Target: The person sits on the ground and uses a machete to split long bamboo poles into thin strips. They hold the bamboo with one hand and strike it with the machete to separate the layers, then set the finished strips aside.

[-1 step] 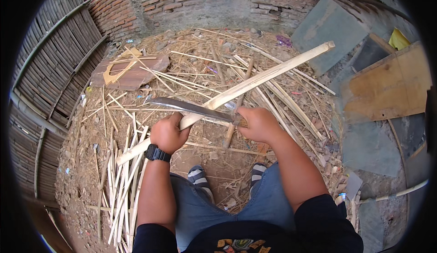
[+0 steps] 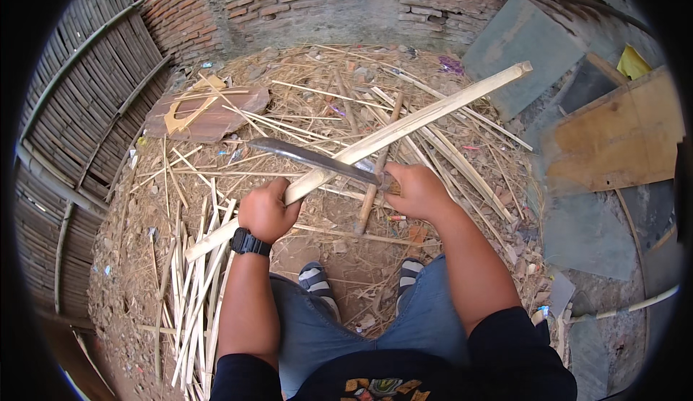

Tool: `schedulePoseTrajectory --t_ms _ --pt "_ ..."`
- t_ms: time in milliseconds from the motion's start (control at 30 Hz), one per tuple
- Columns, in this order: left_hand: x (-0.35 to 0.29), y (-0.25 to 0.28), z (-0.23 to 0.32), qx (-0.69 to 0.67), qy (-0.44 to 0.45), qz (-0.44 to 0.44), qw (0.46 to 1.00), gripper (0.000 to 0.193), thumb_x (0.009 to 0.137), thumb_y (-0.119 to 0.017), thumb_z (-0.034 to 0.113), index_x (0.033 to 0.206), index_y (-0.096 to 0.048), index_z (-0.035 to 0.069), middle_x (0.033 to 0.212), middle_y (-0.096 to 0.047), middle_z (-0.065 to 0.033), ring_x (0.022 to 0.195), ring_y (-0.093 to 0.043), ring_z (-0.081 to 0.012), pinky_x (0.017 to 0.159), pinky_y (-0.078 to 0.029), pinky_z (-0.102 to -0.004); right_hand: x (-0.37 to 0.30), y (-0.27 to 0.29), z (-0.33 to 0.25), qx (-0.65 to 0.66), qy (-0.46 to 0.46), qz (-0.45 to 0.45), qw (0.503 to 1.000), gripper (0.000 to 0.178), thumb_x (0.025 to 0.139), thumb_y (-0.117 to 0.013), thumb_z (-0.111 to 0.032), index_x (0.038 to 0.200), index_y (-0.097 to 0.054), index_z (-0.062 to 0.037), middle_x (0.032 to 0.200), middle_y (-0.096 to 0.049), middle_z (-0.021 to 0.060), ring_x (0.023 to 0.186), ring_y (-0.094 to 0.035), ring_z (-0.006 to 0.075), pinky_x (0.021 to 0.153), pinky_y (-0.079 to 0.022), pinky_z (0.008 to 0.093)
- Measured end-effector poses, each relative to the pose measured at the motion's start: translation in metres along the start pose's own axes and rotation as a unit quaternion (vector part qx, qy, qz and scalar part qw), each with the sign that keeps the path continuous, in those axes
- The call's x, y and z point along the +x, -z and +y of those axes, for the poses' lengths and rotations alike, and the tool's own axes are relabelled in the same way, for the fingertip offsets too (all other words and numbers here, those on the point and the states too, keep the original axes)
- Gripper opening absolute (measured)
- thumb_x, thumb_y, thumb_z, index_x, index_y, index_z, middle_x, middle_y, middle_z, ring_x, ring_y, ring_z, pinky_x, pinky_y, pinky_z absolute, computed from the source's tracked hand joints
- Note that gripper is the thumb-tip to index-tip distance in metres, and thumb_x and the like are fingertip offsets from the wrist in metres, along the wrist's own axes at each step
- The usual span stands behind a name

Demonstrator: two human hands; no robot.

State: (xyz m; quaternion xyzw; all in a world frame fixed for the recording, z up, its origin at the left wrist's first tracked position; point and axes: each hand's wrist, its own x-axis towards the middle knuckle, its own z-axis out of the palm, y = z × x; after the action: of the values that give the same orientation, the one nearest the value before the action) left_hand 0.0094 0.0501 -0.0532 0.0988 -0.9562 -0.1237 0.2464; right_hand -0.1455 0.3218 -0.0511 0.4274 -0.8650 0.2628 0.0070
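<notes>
My left hand (image 2: 267, 210), with a black watch on its wrist, is closed round a long pale split bamboo strip (image 2: 433, 116). The strip slants from beside my left wrist up to the far right. In my right hand (image 2: 417, 193) is the handle of a machete, mostly covered by the fingers. Its dark, slightly curved blade (image 2: 310, 157) lies across the strip, just beyond my left hand, with the tip pointing to the far left.
A heap of thin bamboo strips (image 2: 195, 300) lies at the left, beside my legs. More strips and sticks (image 2: 462, 163) litter the ground ahead. A brown board (image 2: 209, 116) rests at the far left. Flat sheets (image 2: 523, 47) lean along the right, and a brick wall (image 2: 303, 4) stands behind.
My right hand and the machete have moved a little right and away from me, so the blade crosses the strip farther from my left hand. The left hand stays in place.
</notes>
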Motion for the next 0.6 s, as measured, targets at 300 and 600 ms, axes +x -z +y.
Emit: schedulePoseTrajectory --t_ms 300,600 --pt "0.001 0.006 -0.020 -0.009 0.035 0.012 0.999 0.023 0.078 -0.080 0.026 0.086 -0.069 0.007 0.073 -0.068 -0.0179 0.069 -0.067 -0.0391 0.062 -0.053 -0.0460 -0.006 0.030 0.036 0.043 -0.131 0.124 0.983 0.034 0.085 -0.073 -0.024 0.107 -0.063 0.0002 0.085 -0.069 0.0240 0.082 -0.068 0.0424 0.073 -0.052 0.0479" --pt "-0.002 0.002 -0.017 0.001 0.007 0.048 0.999 0.022 0.077 -0.080 0.024 0.086 -0.069 0.007 0.074 -0.068 -0.0170 0.070 -0.068 -0.0376 0.062 -0.053 -0.0458 0.000 0.005 0.003 -0.008 0.007 0.013 1.000 0.036 0.078 -0.077 -0.023 0.108 -0.065 -0.0064 0.090 -0.071 0.0188 0.084 -0.068 0.0413 0.075 -0.053 0.0505"
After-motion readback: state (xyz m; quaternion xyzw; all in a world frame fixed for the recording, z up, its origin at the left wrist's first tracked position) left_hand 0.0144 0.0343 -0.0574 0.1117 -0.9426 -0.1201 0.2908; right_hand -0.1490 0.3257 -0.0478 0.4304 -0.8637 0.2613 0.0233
